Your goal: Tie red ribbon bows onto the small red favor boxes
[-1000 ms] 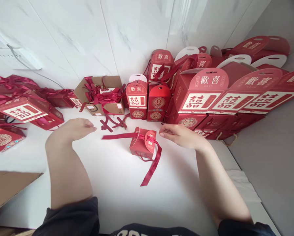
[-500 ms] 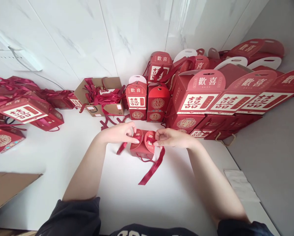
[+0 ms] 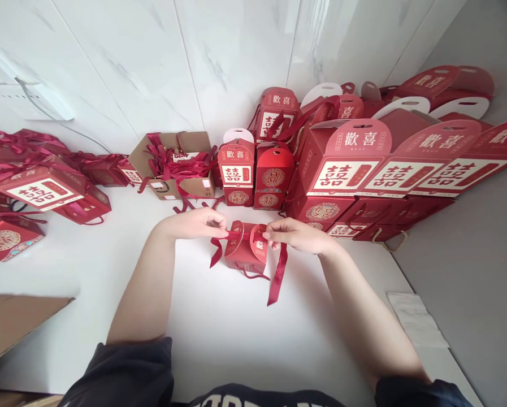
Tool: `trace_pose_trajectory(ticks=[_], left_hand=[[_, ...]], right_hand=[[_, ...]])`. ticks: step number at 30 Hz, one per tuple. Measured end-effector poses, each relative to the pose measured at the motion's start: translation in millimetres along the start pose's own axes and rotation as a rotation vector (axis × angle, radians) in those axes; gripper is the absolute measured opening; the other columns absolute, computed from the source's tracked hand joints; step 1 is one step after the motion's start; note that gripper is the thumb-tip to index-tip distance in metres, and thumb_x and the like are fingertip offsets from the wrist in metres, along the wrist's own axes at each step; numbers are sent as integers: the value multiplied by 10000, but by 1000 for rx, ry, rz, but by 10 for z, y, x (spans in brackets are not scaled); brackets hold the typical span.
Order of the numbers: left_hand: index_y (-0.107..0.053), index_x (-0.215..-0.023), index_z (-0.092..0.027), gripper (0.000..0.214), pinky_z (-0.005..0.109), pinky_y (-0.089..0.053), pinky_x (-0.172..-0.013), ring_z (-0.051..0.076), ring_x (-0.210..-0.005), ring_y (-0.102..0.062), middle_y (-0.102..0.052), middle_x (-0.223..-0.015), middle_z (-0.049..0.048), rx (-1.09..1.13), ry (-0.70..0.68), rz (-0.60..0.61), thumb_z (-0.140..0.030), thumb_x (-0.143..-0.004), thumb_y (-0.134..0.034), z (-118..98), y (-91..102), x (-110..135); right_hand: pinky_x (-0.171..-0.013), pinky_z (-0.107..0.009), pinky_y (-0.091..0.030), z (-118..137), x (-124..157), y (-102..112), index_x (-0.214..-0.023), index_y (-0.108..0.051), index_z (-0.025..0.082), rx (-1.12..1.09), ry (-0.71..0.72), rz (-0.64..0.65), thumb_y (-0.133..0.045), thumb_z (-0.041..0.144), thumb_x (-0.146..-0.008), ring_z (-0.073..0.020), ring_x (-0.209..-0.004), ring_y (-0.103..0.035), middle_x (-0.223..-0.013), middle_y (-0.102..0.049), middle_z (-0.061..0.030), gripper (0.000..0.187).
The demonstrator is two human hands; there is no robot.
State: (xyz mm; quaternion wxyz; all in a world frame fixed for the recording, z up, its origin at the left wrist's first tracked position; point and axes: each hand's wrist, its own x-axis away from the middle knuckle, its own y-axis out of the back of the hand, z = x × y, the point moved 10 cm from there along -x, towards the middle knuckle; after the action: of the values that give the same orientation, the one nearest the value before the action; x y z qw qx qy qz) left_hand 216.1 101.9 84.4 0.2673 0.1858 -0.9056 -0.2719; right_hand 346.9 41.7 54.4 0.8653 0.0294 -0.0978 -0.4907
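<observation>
A person wearing a dark top, seen from their own head height, works at a white table (image 3: pixel 253 345) with both bare arms stretched forward. Between the hands, near the middle of the table, a small red gift box (image 3: pixel 247 260) stands upright, its two rounded top flaps arched towards each other. A red twisted cord (image 3: pixel 253 276) droops along its near side. A dark red satin ribbon (image 3: pixel 277 277) runs across the top of the box. The left hand (image 3: pixel 194 223), at the box's left flap, has thumb and forefinger pinched together on the ribbon, with a short tail hanging below. The right hand (image 3: pixel 296 234) pinches the ribbon at the right flap, and a longer tail falls towards the table.

Behind the box, a cardboard box (image 3: pixel 165 191) holds a tangle of red ribbons. Stacked red gift boxes (image 3: pixel 346 161) with gold and white lettering fill the right; more ribbon-tied boxes (image 3: pixel 52 183) sit at far left.
</observation>
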Motion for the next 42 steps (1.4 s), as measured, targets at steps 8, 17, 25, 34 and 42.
trace_pose_trajectory(ticks=[8,17,25,34,42], left_hand=[[-624,-706,-187,326,231,-262,-496,101,-514,-356,-447,-591,-24,-8,147,-6,-506,-770,-608,338,175,159],[-732,-710,-194,336,241,-298,-448,115,-495,-380,-500,-559,9,-1,186,-30,-521,-730,-655,424,277,238],[-689,-589,-165,373,254,-399,-517,124,-543,-471,-555,-587,45,146,-99,-161,-495,-760,-648,42,399,296],[-785,-719,-165,316,387,-532,-688,277,-800,-657,-739,-872,157,364,-290,-256,-468,-739,-700,-446,377,479],[-729,-836,-215,223,338,-544,-754,213,-834,-684,-744,-854,36,643,-474,-856,-355,-671,-783,-740,624,795]], right_hand=[[-632,-257,-385,-37,68,35,-776,-636,170,127,-31,22,-570,503,-865,-121,-640,-504,-692,-590,10,350],[-542,-249,-342,15,158,236,-753,-640,154,159,-42,-85,-585,571,-835,-110,-575,-477,-602,-520,19,429],[-509,-240,-358,382,401,426,-695,-556,171,74,67,-335,-616,543,-832,-102,-571,-451,-625,-497,6,401],[-522,-260,-390,914,617,511,-755,-539,216,29,329,-744,-713,445,-789,-128,-595,-491,-675,-537,4,289],[-585,-265,-462,1237,569,395,-857,-603,222,-67,556,-872,-672,359,-836,-117,-625,-544,-771,-610,0,155]])
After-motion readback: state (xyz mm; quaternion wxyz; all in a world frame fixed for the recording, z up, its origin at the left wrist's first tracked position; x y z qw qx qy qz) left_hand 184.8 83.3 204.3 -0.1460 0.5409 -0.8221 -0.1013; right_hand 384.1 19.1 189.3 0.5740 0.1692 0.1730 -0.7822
